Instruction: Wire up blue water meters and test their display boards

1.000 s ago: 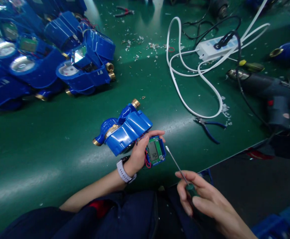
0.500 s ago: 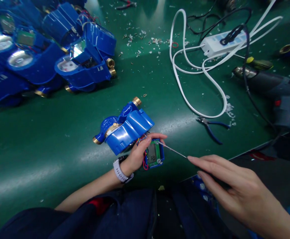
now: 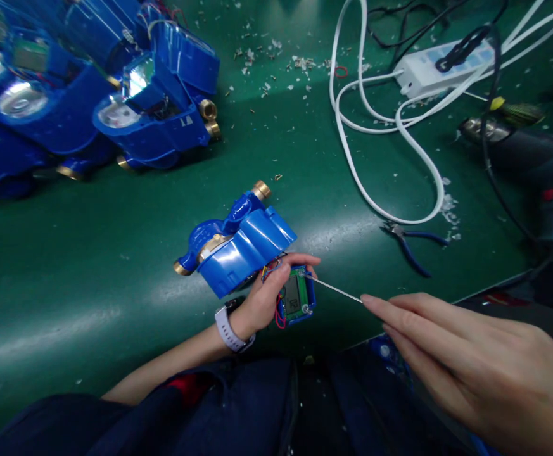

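My left hand [image 3: 261, 299], with a watch on its wrist, grips a small blue housing with a green circuit board [image 3: 299, 297] and a grey display. Red and other coloured wires run from it beside the thumb. Just beyond the hand, a blue water meter [image 3: 247, 247] with brass threaded ends lies tilted on the table. My right hand [image 3: 466, 354] is closed on a thin screwdriver [image 3: 336, 290]; its handle is hidden by the hand. The metal shaft reaches left, and its tip meets the board's upper corner. A silvery screw or post shows at the lower corner.
Several blue meters [image 3: 157, 126] crowd the upper left of the green table. A white power strip [image 3: 447, 66] with looped cable lies at upper right. Blue-handled cutters [image 3: 412, 244], a dark power tool [image 3: 527, 152] and scattered screws and plastic scraps [image 3: 299, 62] are around.
The view has shifted slightly, so the things at the back sit a little higher. Both hands keep their holds, and the screwdriver tip stays at the board's upper corner.
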Tool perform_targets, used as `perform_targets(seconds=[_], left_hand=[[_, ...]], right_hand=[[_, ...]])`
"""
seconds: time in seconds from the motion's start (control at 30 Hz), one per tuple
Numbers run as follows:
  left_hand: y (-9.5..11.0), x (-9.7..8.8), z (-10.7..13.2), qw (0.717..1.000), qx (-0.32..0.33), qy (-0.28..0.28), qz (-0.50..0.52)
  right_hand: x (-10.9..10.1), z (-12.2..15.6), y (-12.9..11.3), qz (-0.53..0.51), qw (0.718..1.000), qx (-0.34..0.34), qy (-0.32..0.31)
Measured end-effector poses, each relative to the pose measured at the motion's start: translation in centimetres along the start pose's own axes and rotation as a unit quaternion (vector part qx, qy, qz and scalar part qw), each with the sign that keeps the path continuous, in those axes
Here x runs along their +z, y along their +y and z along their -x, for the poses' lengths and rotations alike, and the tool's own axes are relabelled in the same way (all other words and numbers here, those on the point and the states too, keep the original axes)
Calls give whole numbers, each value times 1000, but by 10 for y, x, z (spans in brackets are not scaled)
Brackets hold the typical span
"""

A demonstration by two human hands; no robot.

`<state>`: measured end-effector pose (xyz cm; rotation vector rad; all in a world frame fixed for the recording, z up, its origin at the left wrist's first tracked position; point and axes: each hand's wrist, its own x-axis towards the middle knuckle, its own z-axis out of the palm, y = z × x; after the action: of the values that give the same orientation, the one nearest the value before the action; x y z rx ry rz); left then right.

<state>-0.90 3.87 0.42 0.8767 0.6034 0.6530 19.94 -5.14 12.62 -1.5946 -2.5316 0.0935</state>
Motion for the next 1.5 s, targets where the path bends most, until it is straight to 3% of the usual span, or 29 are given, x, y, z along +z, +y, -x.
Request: perform_targets(seconds=[0.23, 0.4, 0.63, 0.9, 1.13, 1.33, 1.5], left_hand=[[3, 3, 0, 1000, 1, 7, -13], [3, 3, 0, 1000, 10, 10, -16], [-2, 4, 4, 997, 23, 39, -56], [-3, 6, 4, 993, 28, 74, -86], [-4, 6, 5, 988, 55, 71, -128], [-5, 5, 6, 980, 76, 65, -174], [-6, 3, 5, 980, 65, 68, -174]], right_hand=[[-7, -3, -10, 98, 994, -42, 9], [-15, -13, -22, 147, 984, -75, -66], [-9, -20, -36, 182, 974, -124, -60], [0, -18, -32, 170, 978, -105, -62], [10, -8, -27, 144, 984, -96, -39], [19, -7, -23, 46, 998, -5, -45], [21, -9, -34, 104, 992, -18, -62]])
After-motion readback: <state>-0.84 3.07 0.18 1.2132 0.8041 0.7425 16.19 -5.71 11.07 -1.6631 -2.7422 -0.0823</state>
